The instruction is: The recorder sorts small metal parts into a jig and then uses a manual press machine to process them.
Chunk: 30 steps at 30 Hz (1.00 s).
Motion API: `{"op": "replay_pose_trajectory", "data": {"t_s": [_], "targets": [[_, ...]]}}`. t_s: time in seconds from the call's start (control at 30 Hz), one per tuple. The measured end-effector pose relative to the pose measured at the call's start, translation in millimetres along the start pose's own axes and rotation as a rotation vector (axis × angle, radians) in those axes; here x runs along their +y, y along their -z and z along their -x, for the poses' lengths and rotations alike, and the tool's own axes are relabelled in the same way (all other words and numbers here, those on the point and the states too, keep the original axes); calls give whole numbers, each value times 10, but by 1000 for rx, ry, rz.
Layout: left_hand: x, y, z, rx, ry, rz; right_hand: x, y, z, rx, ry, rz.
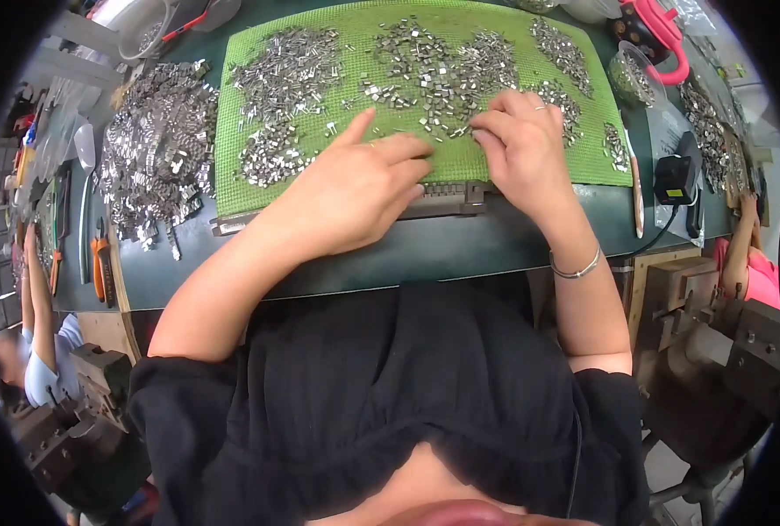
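By the near edge of the table [477,241], above a green mat [453,159], the left hand [359,188] slants inward, fingers bent; the right hand [523,145] curls, thumb near fingertips. I cannot tell if either grips something. Small metal pieces [486,63] lie across the mat.

Small silver metal pieces [442,68] lie in clusters across a rectangular green textured mat [455,162] on a dark green worktable [469,245], a person's bare left hand [355,188] and bare right hand [526,145] over its near half. A long dark metal bar [447,203] lies along the mat's near edge. Left of the mat sits a heap of silver metal strips [162,131], with orange-handled metal pliers [102,263] nearer the table's edge. To the right, a round clear plastic cup [648,99] stands behind a boxy black plastic adapter [676,175].
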<state>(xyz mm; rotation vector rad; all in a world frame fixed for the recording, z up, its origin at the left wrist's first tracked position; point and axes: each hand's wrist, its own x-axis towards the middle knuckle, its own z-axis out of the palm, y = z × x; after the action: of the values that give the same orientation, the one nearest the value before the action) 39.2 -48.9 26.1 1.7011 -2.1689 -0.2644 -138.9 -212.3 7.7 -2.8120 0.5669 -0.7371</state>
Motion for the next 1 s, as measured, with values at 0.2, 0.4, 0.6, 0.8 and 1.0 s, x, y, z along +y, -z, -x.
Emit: {"op": "replay_pose_trajectory", "data": {"t_s": [0.2, 0.4, 0.6, 0.8, 1.0], "targets": [[-84, 79, -45, 158, 116, -45, -15, 73, 56, -84, 40, -1], [-145, 64, -126, 148, 135, -49, 56, -3, -21, -87, 118, 29], [-59, -63, -198, 161, 290, -161, -183, 15, 41, 50, 194, -197], [-107, -92, -223, 224, 277, -199, -440, -113, 199, 68, 142, -479], [-56, 58, 22, 114, 171, 230, -484, -134, 224, 43, 46, -551]]}}
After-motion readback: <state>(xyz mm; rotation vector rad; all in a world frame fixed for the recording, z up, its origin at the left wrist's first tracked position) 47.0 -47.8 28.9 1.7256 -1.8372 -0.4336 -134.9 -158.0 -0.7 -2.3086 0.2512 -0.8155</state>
